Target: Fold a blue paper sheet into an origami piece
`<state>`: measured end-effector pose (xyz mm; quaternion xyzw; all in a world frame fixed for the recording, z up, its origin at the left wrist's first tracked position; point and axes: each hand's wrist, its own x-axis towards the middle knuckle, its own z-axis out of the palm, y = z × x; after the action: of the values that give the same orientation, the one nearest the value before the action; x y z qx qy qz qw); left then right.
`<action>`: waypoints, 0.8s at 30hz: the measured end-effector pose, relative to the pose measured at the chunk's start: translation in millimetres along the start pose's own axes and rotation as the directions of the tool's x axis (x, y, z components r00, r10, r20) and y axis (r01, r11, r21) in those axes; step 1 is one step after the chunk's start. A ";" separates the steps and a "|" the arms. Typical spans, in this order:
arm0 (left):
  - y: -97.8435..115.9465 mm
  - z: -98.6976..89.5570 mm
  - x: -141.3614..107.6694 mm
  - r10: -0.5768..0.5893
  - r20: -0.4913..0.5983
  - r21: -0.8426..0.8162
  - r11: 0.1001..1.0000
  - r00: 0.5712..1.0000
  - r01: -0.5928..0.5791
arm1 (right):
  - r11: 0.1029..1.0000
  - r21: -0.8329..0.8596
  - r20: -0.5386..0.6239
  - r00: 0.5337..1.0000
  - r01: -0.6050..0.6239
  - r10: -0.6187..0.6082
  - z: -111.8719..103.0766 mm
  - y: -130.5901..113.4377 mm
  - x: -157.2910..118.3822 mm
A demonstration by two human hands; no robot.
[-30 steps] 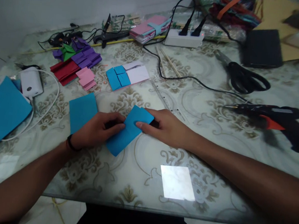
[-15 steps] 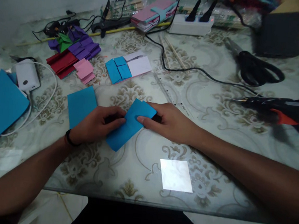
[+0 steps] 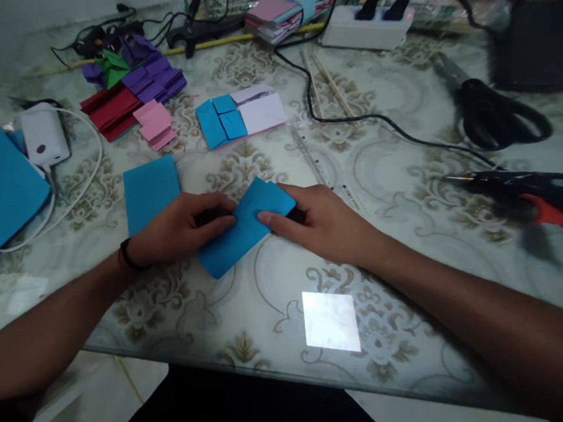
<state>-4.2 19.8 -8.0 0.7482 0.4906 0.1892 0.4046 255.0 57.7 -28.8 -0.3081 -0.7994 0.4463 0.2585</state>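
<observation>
Between both hands a folded blue sheet of paper (image 3: pixel 243 234) is held at a slant just over the table. My left hand (image 3: pixel 185 223), with a dark band at the wrist, pinches its left edge. Thumb on top and fingers behind, my right hand (image 3: pixel 317 220) grips its upper right corner. The fingers behind the paper are hidden. A second blue paper piece (image 3: pixel 149 191) lies flat beyond my left hand, partly covered by it. Further back rests a white card with folded blue paper (image 3: pixel 230 122) on its left part.
Folded purple (image 3: pixel 155 81), red (image 3: pixel 108 111) and pink paper (image 3: pixel 156 123) lie at the back left. A larger blue sheet (image 3: pixel 2 202) and a white device (image 3: pixel 46 134) are left. Scissors (image 3: pixel 498 117), a glue gun (image 3: pixel 531 188) and a clear ruler (image 3: pixel 315 158) lie rightward. A power strip (image 3: pixel 368 30) stands behind.
The view has shifted slightly, so most things sit a little higher in it. Both hands keep their hold on the folded blue paper, with hardly any other change.
</observation>
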 end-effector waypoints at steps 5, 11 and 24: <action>0.8 -0.2 0.5 0.017 -0.012 0.003 1.000 1.000 -0.017 | 1.000 -0.025 -0.009 1.000 0.007 -0.007 -0.4 -0.5 -0.1; -1.0 -1.9 1.4 0.003 -0.013 -0.050 0.999 1.000 -0.004 | 0.999 -0.037 -0.001 1.000 0.014 -0.014 -1.3 -0.2 -0.7; -2.0 -0.9 0.6 0.048 -0.014 -0.011 0.999 0.999 -0.048 | 1.000 -0.028 0.006 1.000 0.002 -0.001 0.8 -0.3 1.3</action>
<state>-5.7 21.1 -9.0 0.7560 0.4742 0.2070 0.4008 253.5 58.1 -28.7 -0.3099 -0.8065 0.4357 0.2523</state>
